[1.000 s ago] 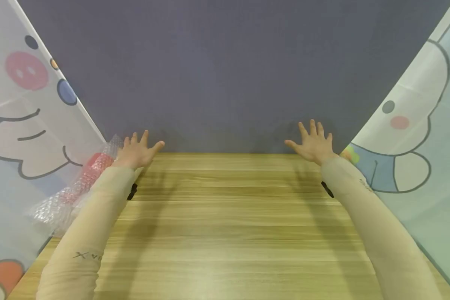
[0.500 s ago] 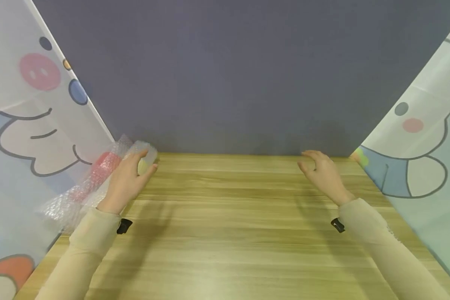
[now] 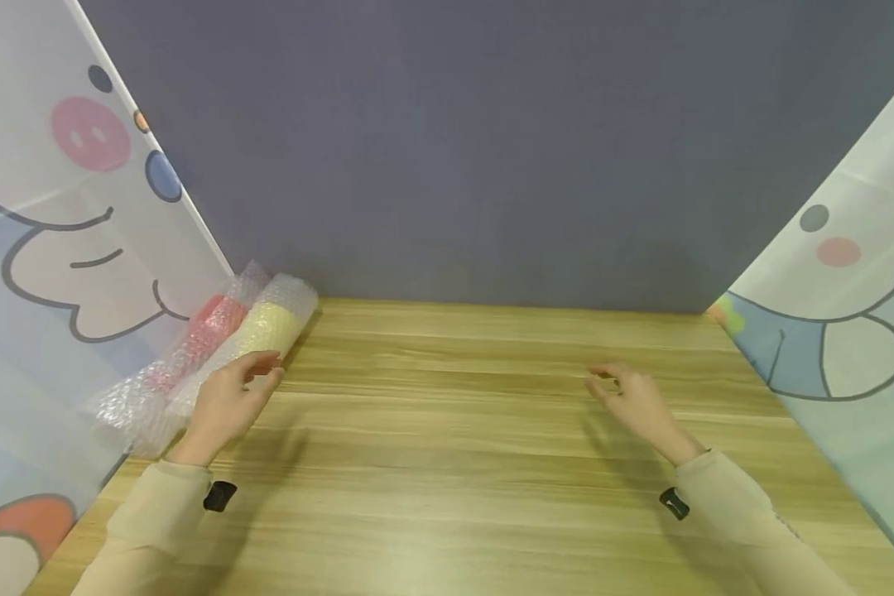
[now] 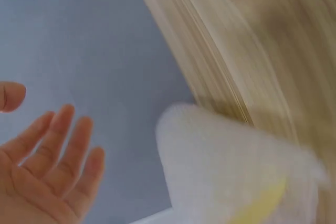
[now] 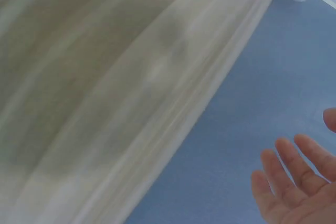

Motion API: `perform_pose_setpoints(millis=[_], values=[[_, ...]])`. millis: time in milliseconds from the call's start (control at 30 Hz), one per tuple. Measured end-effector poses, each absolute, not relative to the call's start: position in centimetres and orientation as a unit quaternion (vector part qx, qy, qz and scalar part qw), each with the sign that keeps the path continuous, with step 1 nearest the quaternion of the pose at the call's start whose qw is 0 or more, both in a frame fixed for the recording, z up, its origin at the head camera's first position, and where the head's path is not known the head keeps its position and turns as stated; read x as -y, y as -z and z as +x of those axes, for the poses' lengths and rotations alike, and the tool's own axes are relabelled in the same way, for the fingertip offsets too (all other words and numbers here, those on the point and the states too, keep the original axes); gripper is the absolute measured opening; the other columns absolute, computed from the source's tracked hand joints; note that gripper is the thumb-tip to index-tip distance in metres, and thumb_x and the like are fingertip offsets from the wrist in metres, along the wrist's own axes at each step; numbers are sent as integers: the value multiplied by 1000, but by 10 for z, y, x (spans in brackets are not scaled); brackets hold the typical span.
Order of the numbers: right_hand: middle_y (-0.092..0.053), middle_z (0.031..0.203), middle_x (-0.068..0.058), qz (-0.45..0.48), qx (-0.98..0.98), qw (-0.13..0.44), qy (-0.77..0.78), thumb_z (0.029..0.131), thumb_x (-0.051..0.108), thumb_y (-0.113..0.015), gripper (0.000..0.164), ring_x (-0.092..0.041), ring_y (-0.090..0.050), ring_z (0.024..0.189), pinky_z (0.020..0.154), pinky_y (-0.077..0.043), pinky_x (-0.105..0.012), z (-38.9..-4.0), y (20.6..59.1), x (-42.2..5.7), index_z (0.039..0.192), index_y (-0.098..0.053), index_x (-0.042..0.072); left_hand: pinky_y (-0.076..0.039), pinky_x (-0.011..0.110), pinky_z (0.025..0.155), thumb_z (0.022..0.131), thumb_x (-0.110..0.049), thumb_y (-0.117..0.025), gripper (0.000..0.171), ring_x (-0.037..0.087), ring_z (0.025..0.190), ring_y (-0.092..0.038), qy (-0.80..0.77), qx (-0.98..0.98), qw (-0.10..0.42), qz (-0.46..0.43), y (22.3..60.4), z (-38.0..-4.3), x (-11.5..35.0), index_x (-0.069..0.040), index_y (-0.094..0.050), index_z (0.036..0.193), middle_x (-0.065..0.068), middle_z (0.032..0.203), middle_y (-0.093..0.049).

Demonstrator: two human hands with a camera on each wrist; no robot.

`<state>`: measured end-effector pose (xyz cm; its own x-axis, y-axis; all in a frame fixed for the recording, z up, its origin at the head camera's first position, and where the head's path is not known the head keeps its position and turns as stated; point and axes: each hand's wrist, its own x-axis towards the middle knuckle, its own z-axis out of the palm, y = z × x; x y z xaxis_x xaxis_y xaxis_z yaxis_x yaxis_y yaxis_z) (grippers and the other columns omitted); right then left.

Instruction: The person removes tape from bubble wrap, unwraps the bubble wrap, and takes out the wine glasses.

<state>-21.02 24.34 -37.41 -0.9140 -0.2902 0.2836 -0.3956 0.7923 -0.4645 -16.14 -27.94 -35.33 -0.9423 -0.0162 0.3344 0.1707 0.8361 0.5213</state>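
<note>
My left hand (image 3: 231,406) hovers at the left side of the wooden table, its fingers loosely bent and nothing in them. Just beyond and beside it lie two bubble-wrapped bundles, one with yellow inside (image 3: 271,327) and one with red inside (image 3: 209,327). In the left wrist view the yellow bundle (image 4: 226,166) shows blurred to the right of the spread fingers (image 4: 68,161). On the other side, my right hand (image 3: 636,406) is held over the table's right part, thumb and fingers relaxed and apart, holding nothing. The right wrist view shows its fingers (image 5: 294,177) loosely spread.
The wood-grain table (image 3: 447,430) reaches back to a dark grey panel (image 3: 447,149). Cartoon-printed cloths hang on the left (image 3: 30,290) and right (image 3: 849,331). Both bundles lie against the left cloth at the back corner. A dark strap piece (image 3: 219,495) sits at the left wrist.
Both hands have drawn back from the grey panel toward the person, their spread fingers relaxing into a loose bend. The yellow bundle, earlier covered by the left hand and arm, now shows.
</note>
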Motion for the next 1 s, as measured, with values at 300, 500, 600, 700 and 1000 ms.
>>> perform_pose_setpoints(millis=[300,500,600,700,1000], values=[[-61,112,-24,186,939,74,-279,92,20,-55,35,-40,-58,102,84,-49,-53,-205,380,-239,115,-58,-5,-45,58,80,96,-25,-46,42,48,103,-54,300,945,109,-68,339,-186,351,4,-49,126,29,118,-56],[-61,114,-22,191,937,53,-288,92,21,-55,35,-39,-57,104,86,-48,-53,-206,381,-235,116,-58,-5,-36,67,87,98,-29,-38,54,57,114,-38,294,955,12,-43,350,-201,389,13,-35,132,39,130,-37],[-61,114,-20,193,939,49,-282,92,22,-55,35,-37,-58,103,85,-49,-51,-206,383,-234,116,-59,-4,-33,67,90,98,-32,-37,61,59,115,-34,285,957,-34,-42,361,-208,393,18,-29,132,42,131,-31],[-62,114,-18,198,939,44,-279,92,23,-55,35,-35,-58,102,85,-49,-50,-205,384,-234,115,-59,-3,-31,69,91,98,-35,-35,67,61,116,-30,295,953,-61,-41,369,-213,391,20,-23,133,45,132,-26],[-60,117,-19,208,937,30,-280,92,23,-55,40,-35,-57,105,87,-48,-51,-207,386,-229,121,-54,-4,-17,76,90,95,-54,-30,83,63,124,-7,369,916,-160,-4,378,-217,388,-1,12,143,43,140,-3]])
